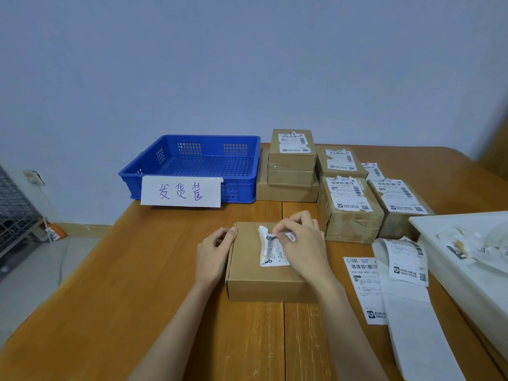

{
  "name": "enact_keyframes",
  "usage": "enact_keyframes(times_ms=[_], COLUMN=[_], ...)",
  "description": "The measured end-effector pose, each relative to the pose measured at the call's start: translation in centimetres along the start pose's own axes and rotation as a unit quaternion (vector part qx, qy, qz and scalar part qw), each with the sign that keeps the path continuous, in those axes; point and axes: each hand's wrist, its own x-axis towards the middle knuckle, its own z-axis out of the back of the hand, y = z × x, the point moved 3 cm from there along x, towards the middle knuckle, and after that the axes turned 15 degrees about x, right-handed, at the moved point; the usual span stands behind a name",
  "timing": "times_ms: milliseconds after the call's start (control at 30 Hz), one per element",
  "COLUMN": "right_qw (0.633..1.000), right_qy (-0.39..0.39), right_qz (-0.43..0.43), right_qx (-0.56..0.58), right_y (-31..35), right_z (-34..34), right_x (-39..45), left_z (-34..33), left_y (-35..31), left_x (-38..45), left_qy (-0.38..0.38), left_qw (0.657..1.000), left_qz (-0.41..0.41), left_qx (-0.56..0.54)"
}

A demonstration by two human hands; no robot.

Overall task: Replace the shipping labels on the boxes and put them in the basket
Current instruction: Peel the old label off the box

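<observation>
- Right hand (298, 243), near centre: fingertips pinched on the curled white old label (270, 250), which is partly lifted off the lid; peeling looks under way, not finished.
- Left hand (215, 250): fingers curled over the left edge of the flat brown box (258, 273), steadying it on the wooden table (123, 298).
- Fresh labels (406, 261) lie just right of the box on their backing strip; none applied to this box yet.
- White tray (467, 259), right edge, holds crumpled scraps, what they are I cannot tell.
- Waiting boxes (349, 204) stacked far right, torn labels on top.
- Blue basket (192, 169), far left, shows no box inside; judged: task barely begun.
</observation>
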Motion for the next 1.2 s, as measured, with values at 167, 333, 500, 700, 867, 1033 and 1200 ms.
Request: enact_keyframes(times_ms=[167, 333, 500, 700, 867, 1033, 1200], right_qw=[0.999, 0.999, 0.996, 0.999, 0.999, 0.999, 1.000], right_qy=[-0.022, -0.013, -0.009, -0.021, -0.014, -0.022, -0.030], right_qz=[-0.023, -0.002, 0.009, -0.006, -0.004, 0.001, -0.001], right_qx=[0.038, -0.036, -0.088, -0.025, -0.031, -0.040, 0.004], right_y=[-0.2, -0.1, 0.1, -0.2, -0.2, 0.0, -0.1], right_z=[0.7, 0.0, -0.3, 0.2, 0.1, 0.0, 0.3], right_x=[0.0, -0.1, 0.0, 0.1, -0.1, -0.1, -0.1], left_z=[0.0, 0.1, 0.0, 0.0, 0.0, 0.0, 0.0], left_y=[-0.2, -0.2, -0.2, -0.2, -0.2, -0.2, -0.2], left_x=[-0.1, -0.2, -0.2, -0.2, -0.1, -0.2, -0.2], left_qy=[0.000, 0.000, -0.001, 0.001, 0.000, 0.001, 0.003], left_qw=[1.000, 1.000, 1.000, 1.000, 1.000, 1.000, 1.000], left_qz=[-0.006, -0.003, -0.001, -0.001, 0.002, 0.006, 0.004], left_qx=[0.003, -0.007, -0.007, -0.015, -0.013, -0.017, -0.020])
